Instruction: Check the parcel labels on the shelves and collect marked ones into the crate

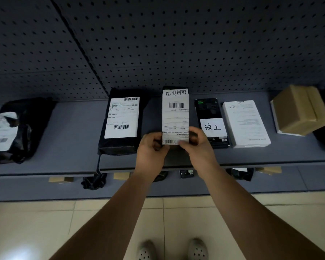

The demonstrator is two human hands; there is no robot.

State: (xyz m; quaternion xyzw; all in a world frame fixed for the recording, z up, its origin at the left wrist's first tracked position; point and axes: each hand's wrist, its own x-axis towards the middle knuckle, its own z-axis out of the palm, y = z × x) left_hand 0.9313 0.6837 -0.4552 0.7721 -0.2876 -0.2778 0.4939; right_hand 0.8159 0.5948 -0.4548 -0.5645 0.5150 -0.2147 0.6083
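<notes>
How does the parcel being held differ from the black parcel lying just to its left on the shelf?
The held parcel is gripped at its near end by the left hand and right hand; the black parcel to its left lies untouched on the shelf. The held parcel looks narrower, its label covering nearly the whole face, while black wrap frames the other's label. Only the held parcel's label carries handwritten characters. Both bear white barcoded labels.

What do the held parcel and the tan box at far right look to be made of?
Held parcel: seemingly black plastic mailer film under a matte white paper label with handwriting. Tan box: likely corrugated cardboard, matte brown with a taped seam.
</notes>
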